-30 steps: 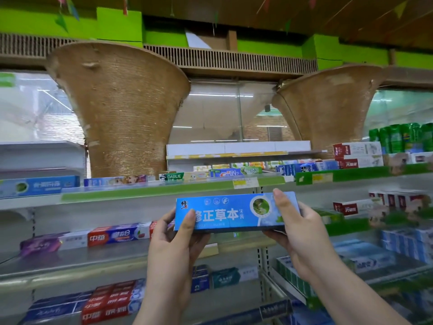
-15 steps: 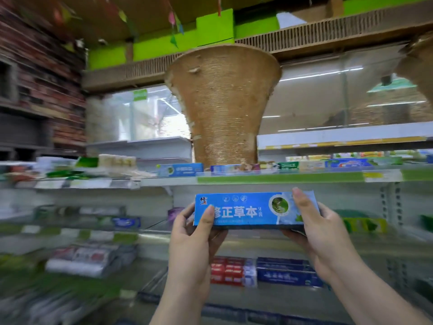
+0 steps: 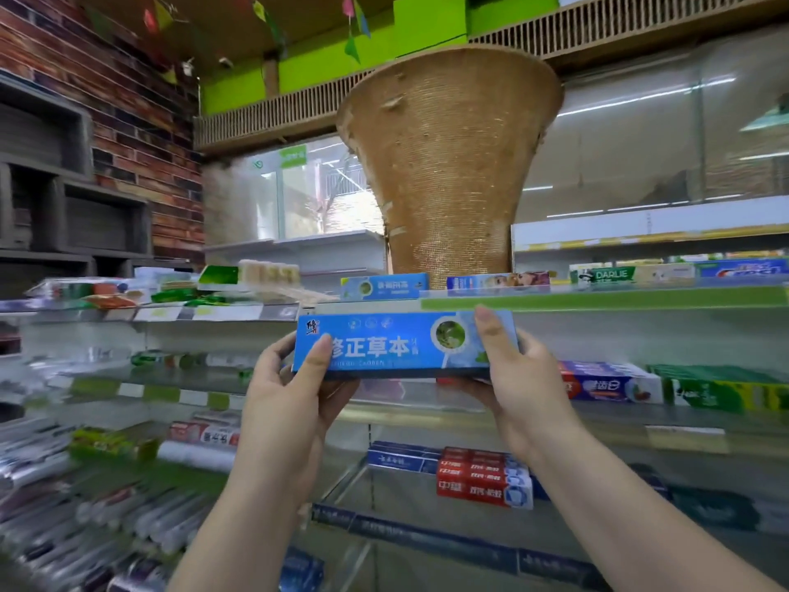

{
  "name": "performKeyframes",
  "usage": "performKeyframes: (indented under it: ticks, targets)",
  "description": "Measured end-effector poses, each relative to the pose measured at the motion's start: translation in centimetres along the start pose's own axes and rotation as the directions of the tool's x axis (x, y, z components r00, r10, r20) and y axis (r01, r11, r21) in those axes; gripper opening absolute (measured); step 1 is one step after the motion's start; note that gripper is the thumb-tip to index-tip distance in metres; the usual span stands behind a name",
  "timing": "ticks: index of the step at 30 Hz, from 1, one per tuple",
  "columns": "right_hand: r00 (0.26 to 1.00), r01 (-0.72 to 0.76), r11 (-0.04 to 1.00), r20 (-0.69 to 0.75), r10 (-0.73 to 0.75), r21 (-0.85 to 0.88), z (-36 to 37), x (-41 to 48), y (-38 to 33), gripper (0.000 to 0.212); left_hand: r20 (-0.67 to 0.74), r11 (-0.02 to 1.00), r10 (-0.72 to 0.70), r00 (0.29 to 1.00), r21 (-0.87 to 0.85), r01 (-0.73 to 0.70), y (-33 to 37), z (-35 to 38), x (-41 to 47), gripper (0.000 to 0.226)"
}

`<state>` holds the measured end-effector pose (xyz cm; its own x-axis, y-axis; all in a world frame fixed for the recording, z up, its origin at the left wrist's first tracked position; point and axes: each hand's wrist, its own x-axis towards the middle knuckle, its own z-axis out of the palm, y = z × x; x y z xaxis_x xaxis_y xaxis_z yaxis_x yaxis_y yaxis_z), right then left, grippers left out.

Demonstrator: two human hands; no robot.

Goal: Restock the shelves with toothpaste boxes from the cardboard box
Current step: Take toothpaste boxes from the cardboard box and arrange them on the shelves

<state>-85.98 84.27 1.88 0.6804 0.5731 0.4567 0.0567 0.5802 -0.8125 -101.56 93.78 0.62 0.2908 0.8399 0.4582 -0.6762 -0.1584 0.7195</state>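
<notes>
A blue toothpaste box (image 3: 397, 346) with white Chinese lettering is held level at chest height in front of the shelves. My left hand (image 3: 294, 390) grips its left end, thumb across the front. My right hand (image 3: 518, 378) grips its right end, one finger laid over the front face. Just above and behind the box, a similar light-blue box (image 3: 384, 285) lies on the top shelf (image 3: 597, 299). The cardboard box is out of sight.
A large woven cone-shaped pillar (image 3: 448, 164) rises behind the top shelf. Red and white toothpaste boxes (image 3: 606, 384) lie on the middle shelf at right, and red boxes (image 3: 482, 476) sit lower down. A brick wall (image 3: 128, 121) stands at left above blurred shelves of goods.
The view has swung left along the shelves, bringing the brick wall and left shelving into sight. Both hands keep the same hold on the blue box, now close under the top shelf edge.
</notes>
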Motion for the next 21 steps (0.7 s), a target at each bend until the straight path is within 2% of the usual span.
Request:
performKeyframes:
  ticks: [4, 9, 14, 21]
  targets:
    - [1.0, 0.009, 1.0, -0.006, -0.01, -0.009, -0.4, 2.0, 0.0, 0.033, 0.04, 1.0, -0.012, 0.999, 0.018, 0.011, -0.9, 0.8, 1.6, 0.033]
    - [1.0, 0.01, 1.0, 0.016, -0.009, -0.027, -1.2, 5.2, 0.2, 0.027, 0.037, 0.999, -0.022, 0.999, 0.023, 0.022, -2.0, 2.3, 4.0, 0.054]
    - [0.999, -0.013, 0.997, 0.044, 0.016, -0.074, -0.8, 7.9, 0.3, 0.028, 0.074, 0.995, -0.048, 0.996, 0.088, 0.042, -1.7, 2.5, 7.2, 0.033]
    - [0.997, 0.061, 0.975, 0.068, -0.048, -0.212, 1.2, 11.0, 2.0, 0.023, 0.116, 0.99, -0.035, 0.993, 0.137, 0.019, -2.3, 0.2, 12.1, 0.028]
